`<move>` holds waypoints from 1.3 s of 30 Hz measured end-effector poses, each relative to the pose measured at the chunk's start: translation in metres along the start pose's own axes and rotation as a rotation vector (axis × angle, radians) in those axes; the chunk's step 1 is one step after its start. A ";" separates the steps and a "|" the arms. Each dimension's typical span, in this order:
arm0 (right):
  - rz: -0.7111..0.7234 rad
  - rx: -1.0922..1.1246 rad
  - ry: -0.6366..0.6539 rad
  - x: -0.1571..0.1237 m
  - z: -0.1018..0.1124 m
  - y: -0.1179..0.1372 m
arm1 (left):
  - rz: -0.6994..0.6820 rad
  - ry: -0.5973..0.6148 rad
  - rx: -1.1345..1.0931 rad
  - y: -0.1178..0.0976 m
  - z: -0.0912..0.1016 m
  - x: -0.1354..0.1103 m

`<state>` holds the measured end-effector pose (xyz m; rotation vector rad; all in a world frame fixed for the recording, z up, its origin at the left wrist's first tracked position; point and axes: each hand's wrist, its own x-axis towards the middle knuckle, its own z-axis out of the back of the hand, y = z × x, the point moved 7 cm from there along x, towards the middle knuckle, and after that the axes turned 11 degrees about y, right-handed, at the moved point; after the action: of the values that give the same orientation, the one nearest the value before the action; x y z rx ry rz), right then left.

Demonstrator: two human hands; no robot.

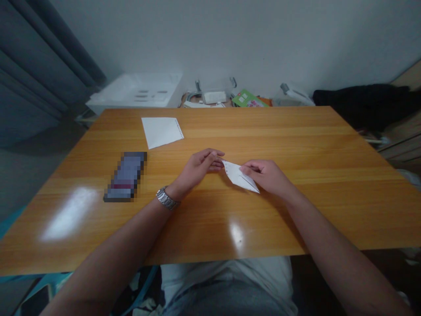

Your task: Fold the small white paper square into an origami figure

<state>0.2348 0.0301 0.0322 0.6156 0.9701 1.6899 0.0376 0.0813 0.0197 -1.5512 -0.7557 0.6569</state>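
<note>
A small piece of folded white paper [237, 176] is held just above the wooden table. Its left corner shows small punched holes, and the other end tapers to a point toward me. My right hand [263, 173] pinches it along its right side, thumb on top and fingers underneath. At the left corner of the paper, my left hand [202, 166] has its thumb and fingers closed, seemingly on the tip, which they partly hide. A metal watch [167, 198] circles my left wrist.
On the wooden table [283, 224] lie a white sheet [162, 131] with a perforated edge and a blurred-out phone [126, 177] at left. Behind the table are a white plastic tub [138, 90], a green booklet [248, 98] and dark cloth [362, 103].
</note>
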 end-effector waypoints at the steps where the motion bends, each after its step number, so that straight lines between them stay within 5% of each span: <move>1: -0.005 0.001 0.000 0.000 0.000 0.000 | -0.004 0.009 0.025 -0.002 -0.002 0.000; 23: 0.056 0.003 0.069 0.000 -0.010 0.006 | -0.023 0.157 0.551 -0.011 -0.023 -0.004; 39: -0.002 0.108 0.028 0.001 0.002 -0.001 | 0.012 0.027 0.285 -0.003 -0.005 0.001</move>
<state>0.2368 0.0314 0.0327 0.6633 1.0871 1.6564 0.0418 0.0786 0.0233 -1.3017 -0.6035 0.7184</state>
